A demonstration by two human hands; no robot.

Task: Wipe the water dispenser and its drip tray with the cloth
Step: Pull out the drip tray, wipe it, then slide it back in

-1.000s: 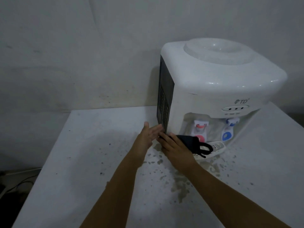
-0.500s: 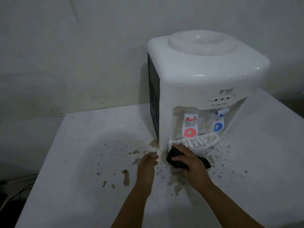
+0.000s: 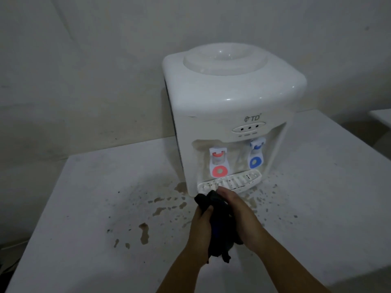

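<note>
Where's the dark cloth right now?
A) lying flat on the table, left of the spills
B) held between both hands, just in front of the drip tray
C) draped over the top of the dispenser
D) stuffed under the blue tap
B: the cloth is bunched between the left hand and the right hand, just in front of the drip tray.

Plain room: water dispenser (image 3: 228, 115) on stained table (image 3: 84, 208)

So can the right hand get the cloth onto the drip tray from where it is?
Probably yes. The right hand holds the dark cloth together with the left hand, just in front of the drip tray, and nothing lies between them.
</note>
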